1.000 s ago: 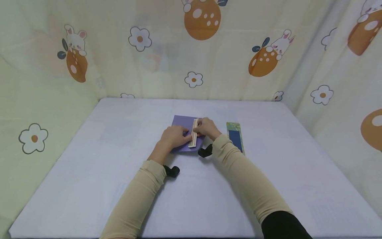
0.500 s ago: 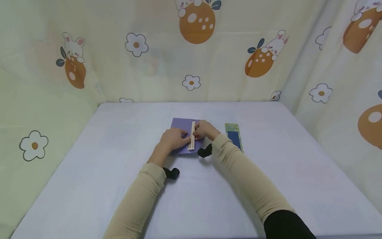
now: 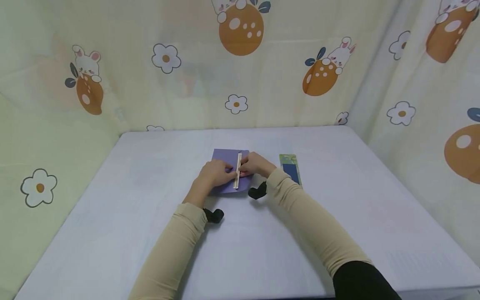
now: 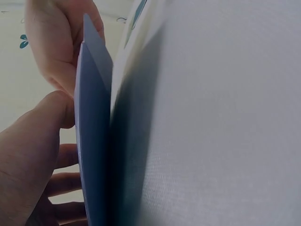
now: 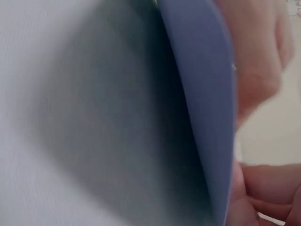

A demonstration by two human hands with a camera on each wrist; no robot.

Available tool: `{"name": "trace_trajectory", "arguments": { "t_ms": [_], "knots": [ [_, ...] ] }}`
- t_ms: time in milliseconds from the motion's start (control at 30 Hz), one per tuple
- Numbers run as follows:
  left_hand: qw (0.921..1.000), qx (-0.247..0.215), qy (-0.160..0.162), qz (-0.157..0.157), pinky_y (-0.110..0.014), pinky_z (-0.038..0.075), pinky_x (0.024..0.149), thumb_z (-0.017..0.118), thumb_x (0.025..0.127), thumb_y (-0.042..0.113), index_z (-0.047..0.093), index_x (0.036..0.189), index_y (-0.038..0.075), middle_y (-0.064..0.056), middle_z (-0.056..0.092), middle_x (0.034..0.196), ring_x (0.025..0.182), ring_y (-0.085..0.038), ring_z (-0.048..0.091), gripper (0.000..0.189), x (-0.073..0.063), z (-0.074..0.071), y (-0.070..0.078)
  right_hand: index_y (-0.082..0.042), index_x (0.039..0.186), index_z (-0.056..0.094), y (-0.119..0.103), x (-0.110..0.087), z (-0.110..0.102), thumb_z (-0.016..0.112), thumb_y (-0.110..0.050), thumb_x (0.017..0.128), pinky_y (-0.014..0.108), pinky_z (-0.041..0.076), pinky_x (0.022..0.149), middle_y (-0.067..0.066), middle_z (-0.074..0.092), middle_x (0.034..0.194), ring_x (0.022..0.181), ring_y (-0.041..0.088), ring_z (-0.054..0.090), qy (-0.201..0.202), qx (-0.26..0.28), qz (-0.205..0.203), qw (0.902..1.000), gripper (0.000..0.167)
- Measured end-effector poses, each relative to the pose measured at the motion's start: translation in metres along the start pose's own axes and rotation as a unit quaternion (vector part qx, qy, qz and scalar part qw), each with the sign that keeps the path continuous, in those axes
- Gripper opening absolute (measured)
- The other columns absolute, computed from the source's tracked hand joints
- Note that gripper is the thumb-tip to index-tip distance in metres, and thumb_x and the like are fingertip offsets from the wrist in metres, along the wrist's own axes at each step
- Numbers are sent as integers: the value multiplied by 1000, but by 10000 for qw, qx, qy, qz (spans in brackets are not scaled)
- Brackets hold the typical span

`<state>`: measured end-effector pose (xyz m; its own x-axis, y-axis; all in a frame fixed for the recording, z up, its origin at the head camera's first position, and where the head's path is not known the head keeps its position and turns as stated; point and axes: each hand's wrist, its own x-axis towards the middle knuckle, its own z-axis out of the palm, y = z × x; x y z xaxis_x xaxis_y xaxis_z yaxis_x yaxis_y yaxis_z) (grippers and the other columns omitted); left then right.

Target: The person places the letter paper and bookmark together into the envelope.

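A purple sheet point(image 3: 225, 155) lies on the white table under both hands. Along its right part runs a narrow pale strip point(image 3: 236, 183) with white edges, ruler-like, its exact kind unclear. My left hand point(image 3: 216, 173) rests on the sheet, fingers spread and thumb touching the strip's left side. From the other side, my right hand point(image 3: 256, 164) pinches the strip with thumb and bent fingers. In the left wrist view the sheet point(image 4: 94, 141) shows edge-on, a shadow beneath it. The right wrist view shows a rounded corner of the sheet point(image 5: 202, 70) lifted off the table.
To the right of the hands a green and dark-blue card-like packet point(image 3: 290, 168) lies flat, partly covered by the right sleeve. The white table point(image 3: 240, 246) extends all round. A patterned curtain point(image 3: 195, 83) stands behind and at the sides.
The strip shows narrower than before, its broad tan face turned away from view. Both hands keep nearly the same place on the sheet. The head view has shifted slightly.
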<state>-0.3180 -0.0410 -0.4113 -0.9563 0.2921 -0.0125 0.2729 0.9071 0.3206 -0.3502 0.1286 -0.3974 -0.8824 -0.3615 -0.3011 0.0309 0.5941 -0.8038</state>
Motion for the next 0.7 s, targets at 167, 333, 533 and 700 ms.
{"name": "trace_trajectory", "arguments": {
  "t_ms": [167, 333, 533, 700],
  "knots": [
    [10000, 22, -39, 9, -41, 52, 85, 52, 85, 50, 63, 126, 22, -4, 64, 126, 109, -28, 63, 51, 0, -1, -3, 6, 131, 52, 4, -10, -19, 55, -7, 91, 21, 55, 66, 14, 66, 95, 62, 6, 63, 531, -308, -117, 9980, 42],
    [9999, 151, -15, 82, -42, 51, 86, 51, 85, 49, 63, 126, 23, -6, 64, 126, 112, -30, 61, 50, 1, -3, -4, 0, 133, 52, 19, -27, -56, 52, -23, 93, 42, 53, 85, 21, 61, 125, 98, 29, 66, 1319, -1981, 27, 9713, 46],
    [9999, 169, -24, 18, -42, 50, 89, 52, 85, 49, 63, 126, 24, -5, 63, 128, 115, -30, 59, 50, 1, -3, -5, 4, 140, 38, 48, -45, -82, 46, -49, 93, 60, 40, 95, 31, 42, 136, 119, 45, 48, 1321, -3210, 1208, 9300, 70],
    [10000, 35, -30, 7, -42, 50, 89, 53, 84, 49, 64, 126, 24, -5, 63, 128, 116, -30, 59, 50, 2, 1, -7, 12, 136, 38, 61, -55, -86, 48, -62, 88, 52, 47, 84, 34, 47, 120, 101, 39, 52, 1044, -3493, 1647, 9165, 88]
  ]
}}
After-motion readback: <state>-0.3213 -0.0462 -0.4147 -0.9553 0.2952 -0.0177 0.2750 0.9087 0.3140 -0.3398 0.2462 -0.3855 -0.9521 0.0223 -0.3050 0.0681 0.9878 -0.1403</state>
